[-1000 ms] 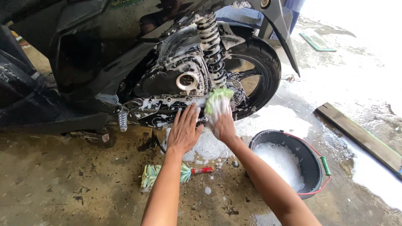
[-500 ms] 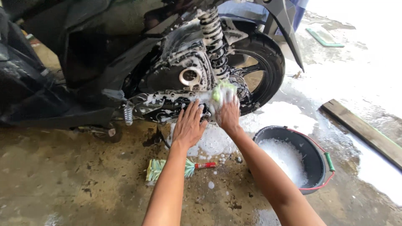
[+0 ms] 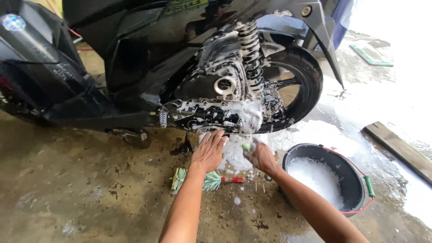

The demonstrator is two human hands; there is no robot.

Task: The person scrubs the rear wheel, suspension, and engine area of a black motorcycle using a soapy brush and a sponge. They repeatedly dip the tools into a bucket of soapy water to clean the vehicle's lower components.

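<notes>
A black scooter (image 3: 148, 67) stands on wet concrete, its engine case (image 3: 216, 96) and rear shock covered in white suds. My right hand (image 3: 260, 155) is closed on a soapy green sponge (image 3: 247, 146), just below the foamy lower edge of the engine. My left hand (image 3: 209, 150) is flat with fingers spread, its fingertips reaching the underside of the engine case. The rear wheel (image 3: 294, 85) sits to the right of both hands.
A dark bucket (image 3: 330, 177) of foamy water with a red and green handle stands at my right. A green brush with a red handle (image 3: 204, 180) lies on the floor under my left arm. A wooden plank (image 3: 398, 148) lies at far right.
Both hands have come down from the side of the engine case to its lower edge. The sponge has moved down with my right hand. The view has shifted closer.
</notes>
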